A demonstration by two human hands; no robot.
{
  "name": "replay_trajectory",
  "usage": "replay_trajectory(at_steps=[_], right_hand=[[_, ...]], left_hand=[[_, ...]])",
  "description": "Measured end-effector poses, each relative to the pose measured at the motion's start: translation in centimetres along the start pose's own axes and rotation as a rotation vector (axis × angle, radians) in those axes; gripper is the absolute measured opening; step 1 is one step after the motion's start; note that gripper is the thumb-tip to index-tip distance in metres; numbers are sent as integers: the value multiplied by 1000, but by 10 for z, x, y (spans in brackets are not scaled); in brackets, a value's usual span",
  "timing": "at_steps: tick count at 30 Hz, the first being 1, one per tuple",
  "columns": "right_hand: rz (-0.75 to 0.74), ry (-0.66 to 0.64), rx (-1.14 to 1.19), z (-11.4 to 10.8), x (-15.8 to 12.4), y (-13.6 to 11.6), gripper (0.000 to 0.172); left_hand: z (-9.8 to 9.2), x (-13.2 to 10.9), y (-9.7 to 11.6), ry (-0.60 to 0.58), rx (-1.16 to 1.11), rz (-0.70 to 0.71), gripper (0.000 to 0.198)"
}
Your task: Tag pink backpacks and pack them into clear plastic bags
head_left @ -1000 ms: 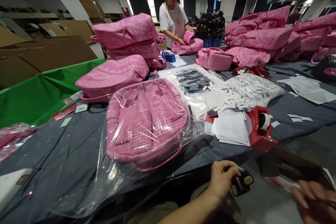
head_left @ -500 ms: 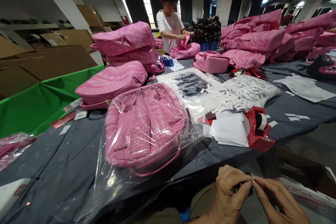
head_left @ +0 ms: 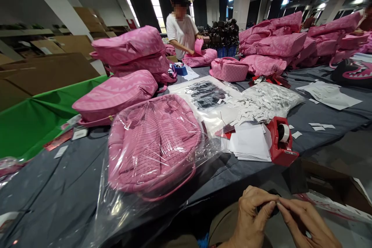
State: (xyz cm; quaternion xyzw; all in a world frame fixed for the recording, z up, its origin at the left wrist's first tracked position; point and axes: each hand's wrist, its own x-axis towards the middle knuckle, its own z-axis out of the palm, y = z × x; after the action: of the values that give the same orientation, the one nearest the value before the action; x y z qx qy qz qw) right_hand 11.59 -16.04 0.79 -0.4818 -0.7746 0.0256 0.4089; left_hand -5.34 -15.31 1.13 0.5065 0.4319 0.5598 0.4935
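Observation:
Both my hands are low at the right, in front of the table edge, fingertips meeting. My left hand [head_left: 255, 211] is closed in a pinch of thumb and forefinger. My right hand [head_left: 305, 219] pinches against it from the other side. What lies between the fingertips is too small to name. Nearest on the table are a red tape dispenser [head_left: 283, 143] with a white roll and a stack of white paper sheets [head_left: 250, 143]. To the left lies a pink backpack [head_left: 157, 143] inside a clear plastic bag [head_left: 116, 213].
Behind are pink backpacks [head_left: 128, 46] in a pile, a plastic bag of small white slips [head_left: 267, 100] and more piled backpacks [head_left: 276, 44]. A co-worker in a white shirt [head_left: 181, 33] handles a pink bag across the table. An open cardboard box [head_left: 334, 186] stands at lower right.
The view has turned slightly right, so the table things sit further left. My hands stay fingertip to fingertip. The co-worker's one hand has moved lower on the pink bag.

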Motion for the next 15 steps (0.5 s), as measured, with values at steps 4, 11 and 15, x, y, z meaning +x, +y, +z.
replay_trajectory(at_steps=[4,11,15], right_hand=[[-31,-40,-40,4,2,1,19],[396,57,142,-17,6,20,25],[766,201,9,-63,7,106,47]], left_hand=[[7,4,-6,20,-79,-189,45],[5,11,-45,48,-280,-605,115],[-28,-3,-73,78,-176,-643,83]])
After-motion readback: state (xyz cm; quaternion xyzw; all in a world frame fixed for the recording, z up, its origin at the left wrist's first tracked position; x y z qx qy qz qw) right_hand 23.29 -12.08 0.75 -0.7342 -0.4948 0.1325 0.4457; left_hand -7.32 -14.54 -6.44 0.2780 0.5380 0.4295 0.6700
